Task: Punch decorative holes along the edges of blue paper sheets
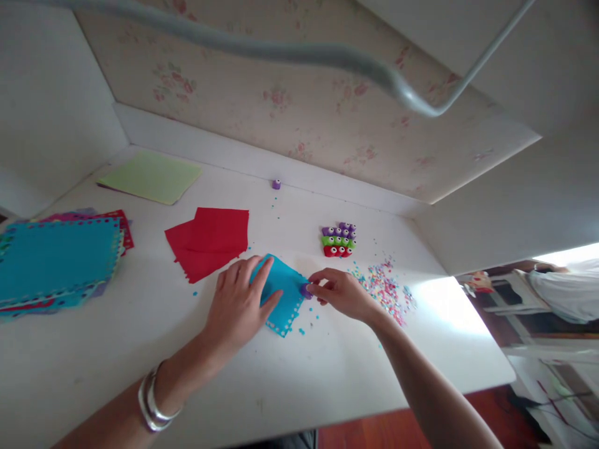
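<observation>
A blue sheet of paper (284,284) lies on the white table, with punched holes along its lower and right edges. Flat on its left side rests my left hand (244,293), fingers spread. At the sheet's right corner my right hand (336,292) grips a small purple craft punch (306,290) between thumb and fingers. The punch sits over the paper's edge and is partly covered by the fingers. Blue paper dots (302,331) lie just below the sheet.
Purple, green and red punches (339,240) stand in rows at the right, near a heap of colored confetti (388,290). Another purple punch (276,184) is by the wall. Red paper (210,243), pale green sheets (152,177) and a punched stack (60,259) lie leftward. A metal bar (281,52) crosses overhead.
</observation>
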`<state>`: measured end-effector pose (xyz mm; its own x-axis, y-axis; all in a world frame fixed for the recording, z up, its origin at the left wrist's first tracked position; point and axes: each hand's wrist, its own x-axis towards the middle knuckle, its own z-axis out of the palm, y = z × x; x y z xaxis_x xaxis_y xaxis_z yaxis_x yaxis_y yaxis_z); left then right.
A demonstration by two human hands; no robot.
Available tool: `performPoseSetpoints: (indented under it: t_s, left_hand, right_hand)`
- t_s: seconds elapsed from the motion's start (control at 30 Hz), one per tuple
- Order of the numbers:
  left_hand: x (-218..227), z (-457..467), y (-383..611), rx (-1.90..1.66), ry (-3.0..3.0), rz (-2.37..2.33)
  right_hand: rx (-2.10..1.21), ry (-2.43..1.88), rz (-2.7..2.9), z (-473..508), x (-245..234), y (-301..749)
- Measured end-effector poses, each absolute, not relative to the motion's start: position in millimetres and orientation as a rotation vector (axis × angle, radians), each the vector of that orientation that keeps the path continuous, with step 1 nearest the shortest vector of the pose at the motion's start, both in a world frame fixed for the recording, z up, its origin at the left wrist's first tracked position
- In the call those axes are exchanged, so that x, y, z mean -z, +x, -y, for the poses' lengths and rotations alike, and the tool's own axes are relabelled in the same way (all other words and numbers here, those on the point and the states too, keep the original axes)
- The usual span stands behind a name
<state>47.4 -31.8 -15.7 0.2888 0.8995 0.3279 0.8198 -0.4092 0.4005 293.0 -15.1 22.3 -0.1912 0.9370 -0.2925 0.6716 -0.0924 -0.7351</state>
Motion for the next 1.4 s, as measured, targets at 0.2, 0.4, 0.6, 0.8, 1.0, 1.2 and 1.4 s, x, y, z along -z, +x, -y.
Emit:
performPoseSetpoints:
  t_s: [0.2,0.4,0.6,0.8,1.0,1.2,1.4]
  left_hand:
    - [27.3,43.5,61.8,-0.661,2.464,-1.439]
    - [31.2,41.8,58.9,-0.635,2.475,-1.388]
    - [29.7,42.0,57.6,-0.665,2.460,-1.371]
    - [29.9,42.3,57.0,-0.651,2.458,-1.373]
    - [29.6,41.6,57.4,-0.648,2.453,-1.374]
    - [28.2,40.9,59.3,-0.639,2.455,-1.380]
    - [26.0,41.7,60.4,-0.645,2.486,-1.409]
  right_hand:
    - [-1.334,-1.790,1.814,7.6,-14.7,295.8]
    - [-1.464,-1.761,1.686,5.8,-16.6,297.1]
    - [-1.599,-1.724,1.597,5.8,-16.6,293.6]
    - [-1.616,-1.769,1.565,5.2,-14.4,293.4]
    - [-1.565,-1.820,1.581,3.6,-14.7,291.0]
    - [-1.320,-2.013,1.801,5.6,-11.2,285.5]
    - [-1.336,-1.967,1.770,9.6,-11.9,282.1]
